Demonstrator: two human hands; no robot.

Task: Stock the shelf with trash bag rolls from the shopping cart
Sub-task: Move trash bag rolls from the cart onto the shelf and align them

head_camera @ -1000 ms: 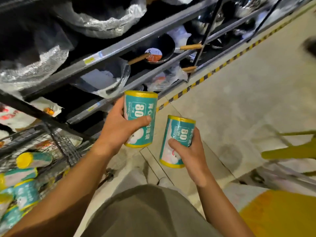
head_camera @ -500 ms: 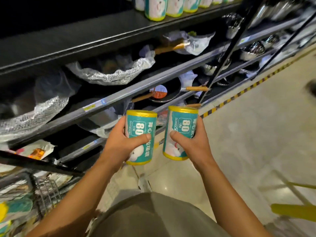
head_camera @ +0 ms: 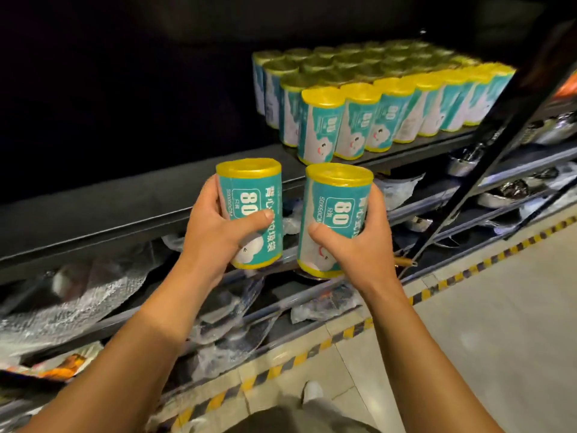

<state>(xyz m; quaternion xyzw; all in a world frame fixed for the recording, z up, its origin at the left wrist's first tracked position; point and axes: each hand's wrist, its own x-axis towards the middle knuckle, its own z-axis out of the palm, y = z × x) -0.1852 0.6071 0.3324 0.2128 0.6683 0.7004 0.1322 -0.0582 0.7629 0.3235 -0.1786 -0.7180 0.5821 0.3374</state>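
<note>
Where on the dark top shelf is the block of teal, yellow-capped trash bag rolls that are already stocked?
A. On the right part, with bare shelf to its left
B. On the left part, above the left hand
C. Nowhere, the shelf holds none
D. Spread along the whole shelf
A: the stocked teal, yellow-capped trash bag rolls stand packed on the right part of the dark top shelf, whose surface to their left lies bare.

Both hands (head_camera: 218, 226) (head_camera: 359, 242) raised, fingers curled, forearms extended.
</note>
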